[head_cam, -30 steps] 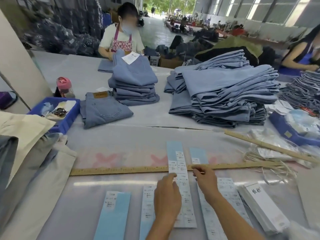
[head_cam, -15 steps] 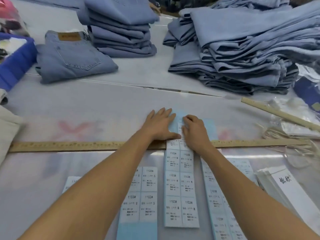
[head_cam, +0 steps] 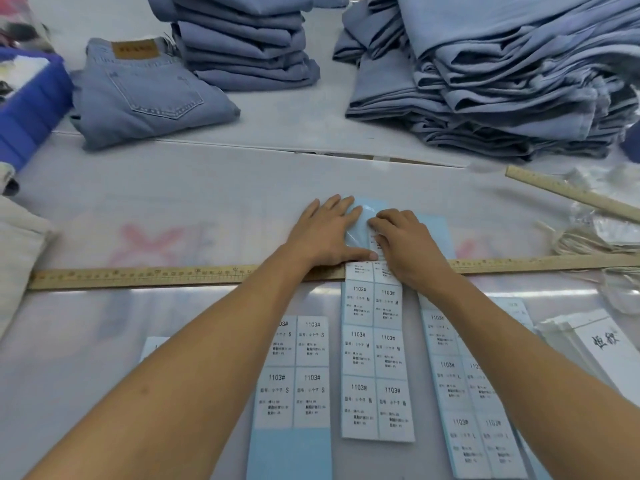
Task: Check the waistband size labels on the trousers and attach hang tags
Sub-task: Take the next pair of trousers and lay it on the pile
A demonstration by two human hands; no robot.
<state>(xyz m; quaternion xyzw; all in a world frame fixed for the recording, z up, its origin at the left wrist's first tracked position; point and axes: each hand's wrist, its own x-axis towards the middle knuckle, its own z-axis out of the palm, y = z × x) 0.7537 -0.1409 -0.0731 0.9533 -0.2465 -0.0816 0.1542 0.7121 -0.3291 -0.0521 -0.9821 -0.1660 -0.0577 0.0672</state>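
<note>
Nearest the person, below both forearms, three strips of printed size stickers lie side by side on the table (head_cam: 173, 202): the S sticker strip (head_cam: 301, 375) under the left forearm, the M sticker strip (head_cam: 375, 358) between the two arms, and the L sticker strip (head_cam: 464, 393) under the right forearm; a stack of white hang tags (head_cam: 602, 344) sits just outside the right forearm. The M strip runs forward over a long wooden ruler (head_cam: 138, 276) that crosses beneath both wrists; at its far end the left hand (head_cam: 325, 233) lies flat with fingers spread, thumb pressed across the strip; the right hand (head_cam: 405, 244) touches it from the other side, fingers curled, pinching at the glossy blue backing where a sticker appears to be lifting, though the exact grip cannot be told. Right of the right hand lie a bundle of strings (head_cam: 585, 240) and a second ruler (head_cam: 568, 192); well beyond the left hand rests a single folded pair of jeans (head_cam: 145, 98), waistband patch up, beside a blue bin (head_cam: 31, 105); beyond both hands stand a neat stack of trousers (head_cam: 242, 39) and, further right, a larger loose pile (head_cam: 502, 81).
</note>
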